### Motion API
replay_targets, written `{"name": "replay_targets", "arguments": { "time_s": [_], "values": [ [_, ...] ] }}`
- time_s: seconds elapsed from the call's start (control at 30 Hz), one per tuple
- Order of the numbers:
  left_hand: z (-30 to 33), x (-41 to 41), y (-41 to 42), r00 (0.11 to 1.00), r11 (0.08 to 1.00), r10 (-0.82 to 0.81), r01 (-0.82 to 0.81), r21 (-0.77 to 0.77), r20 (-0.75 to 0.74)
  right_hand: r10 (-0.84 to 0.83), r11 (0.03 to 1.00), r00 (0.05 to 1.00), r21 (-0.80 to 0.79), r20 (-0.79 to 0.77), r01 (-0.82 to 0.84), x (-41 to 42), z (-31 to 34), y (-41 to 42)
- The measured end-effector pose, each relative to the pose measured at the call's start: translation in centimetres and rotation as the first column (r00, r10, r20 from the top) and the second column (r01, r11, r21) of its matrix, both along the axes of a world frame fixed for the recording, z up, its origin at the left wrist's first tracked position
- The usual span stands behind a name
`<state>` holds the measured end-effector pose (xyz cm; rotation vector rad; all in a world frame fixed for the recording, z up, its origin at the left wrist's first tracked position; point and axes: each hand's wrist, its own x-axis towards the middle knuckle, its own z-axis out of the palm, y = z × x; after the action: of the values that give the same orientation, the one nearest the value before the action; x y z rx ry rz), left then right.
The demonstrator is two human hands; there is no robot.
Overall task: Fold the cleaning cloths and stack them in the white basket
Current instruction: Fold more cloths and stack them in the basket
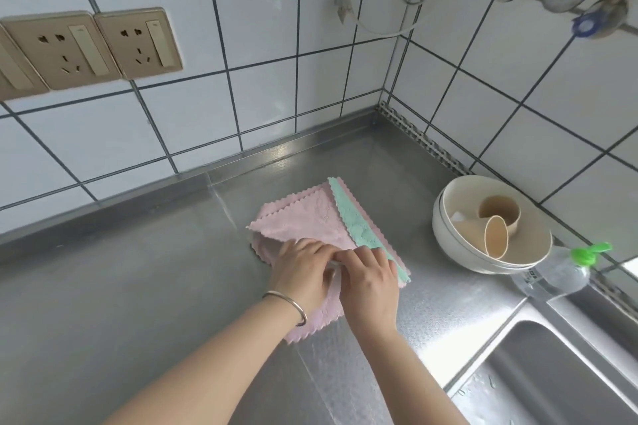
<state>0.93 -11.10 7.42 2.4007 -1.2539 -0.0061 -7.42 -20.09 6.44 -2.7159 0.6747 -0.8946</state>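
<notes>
A pink cleaning cloth [303, 217] lies partly folded on the steel counter [138, 269], on top of a pile of cloths. A green cloth [359, 228] shows as a strip along the pile's right side, with another pink edge beyond it. My left hand [303, 272], with a metal bangle on the wrist, and my right hand [369, 283] meet at the near edge of the pink cloth and pinch its hem together. The cloth's near part is hidden under both hands. No white basket is in view.
White bowls [459, 248] holding beige cups [497, 217] stand at the right by the tiled wall. A clear bottle with a green cap [559, 272] lies beside the sink [552, 373] at the bottom right. Wall sockets [103, 45] are at the left.
</notes>
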Motion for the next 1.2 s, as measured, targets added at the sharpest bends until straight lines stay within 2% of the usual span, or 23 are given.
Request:
{"name": "replay_targets", "arguments": {
  "time_s": [0.1, 0.23, 0.37, 0.47, 0.53, 0.6, 0.73, 0.83, 0.97, 1.03, 1.1, 1.2],
  "values": [
    [1.6, 0.8, -1.1, 0.998, 0.995, 0.061, -0.062, -0.08, -0.008, 0.043, 0.999, 0.997, -0.011, 0.063, -0.043, 0.3, 2.6, -1.2],
    [4.4, 2.0, -0.7, 0.995, 0.953, 0.092, -0.098, -0.287, -0.036, 0.124, 0.987, 0.968, 0.07, 0.22, -0.142, 0.4, 7.2, -2.0],
    [6.1, 3.5, 1.3, 0.973, 0.946, 0.199, -0.222, -0.237, -0.119, 0.184, 0.963, 0.912, 0.119, 0.367, -0.242, 0.6, 11.7, -1.9],
    [7.9, 4.2, 4.2, 0.951, 0.934, 0.275, -0.299, -0.194, -0.14, 0.202, 0.949, 0.892, 0.145, 0.405, -0.281, 0.7, 14.1, -1.3],
    [9.1, 4.7, 7.0, 0.941, 0.931, 0.317, -0.332, -0.153, -0.114, 0.219, 0.933, 0.891, 0.182, 0.397, -0.31, 0.7, 15.2, -0.5],
    [10.0, 5.5, 10.4, 0.94, 0.938, 0.331, -0.338, -0.082, -0.085, 0.209, 0.9, 0.904, 0.289, 0.373, -0.327, 0.8, 16.0, 0.1],
    [12.3, 6.5, 18.4, 0.916, 0.931, 0.36, -0.365, 0.006, -0.179, 0.213, 0.778, 0.94, 0.536, 0.266, -0.328, 1.9, 16.4, 2.1],
    [13.9, 7.8, 22.8, 0.885, 0.914, 0.403, -0.4, 0.061, -0.233, 0.264, 0.748, 0.95, 0.586, 0.167, -0.311, 4.4, 16.2, 3.6],
    [15.0, 10.5, 28.8, 0.837, 0.858, 0.496, -0.431, 0.279, -0.232, 0.386, 0.687, 0.922, 0.676, -0.028, -0.267, 9.3, 15.4, 6.8],
    [16.3, 11.4, 31.7, 0.815, 0.818, 0.546, -0.469, 0.334, -0.194, 0.441, 0.682, 0.894, 0.677, -0.079, -0.277, 11.8, 15.3, 9.0],
    [18.2, 11.9, 34.0, 0.795, 0.788, 0.592, -0.539, 0.297, -0.13, 0.454, 0.69, 0.889, 0.655, -0.059, -0.309, 13.5, 16.1, 11.1],
    [20.5, 10.7, 36.7, 0.772, 0.77, 0.634, -0.624, 0.135, -0.047, 0.448, 0.648, 0.889, 0.651, 0.094, -0.395, 14.5, 17.8, 14.1]
  ]
}}
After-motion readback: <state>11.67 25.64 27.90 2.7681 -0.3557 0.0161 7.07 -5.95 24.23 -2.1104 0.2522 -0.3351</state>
